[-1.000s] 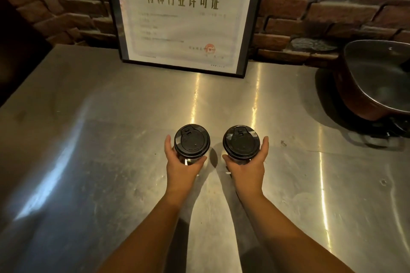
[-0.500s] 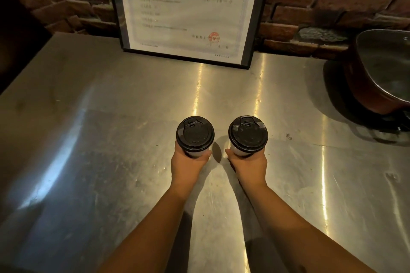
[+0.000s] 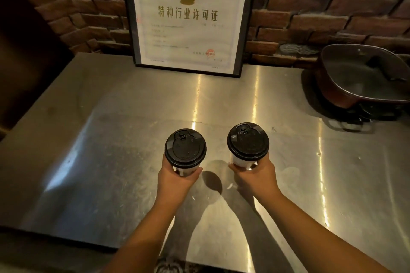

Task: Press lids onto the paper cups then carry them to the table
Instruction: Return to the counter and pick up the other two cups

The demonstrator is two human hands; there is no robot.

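Two white paper cups with black lids pressed on are held above the steel counter (image 3: pixel 99 150). My left hand (image 3: pixel 177 180) is wrapped around the left cup (image 3: pixel 185 148) from below. My right hand (image 3: pixel 257 176) grips the right cup (image 3: pixel 248 142) the same way. Both cups are upright and lifted clear of the counter, with their round shadows on the metal between my wrists. The cup walls are mostly hidden by the lids and my fingers.
A framed certificate (image 3: pixel 188 20) leans against the brick wall at the back. A dark red pan (image 3: pixel 363 77) sits at the right rear of the counter. The counter's front edge runs at the lower left, with dark floor beyond it.
Both cups have risen off the counter in my hands and come closer to the camera. The view has pulled back, showing the counter's front edge.
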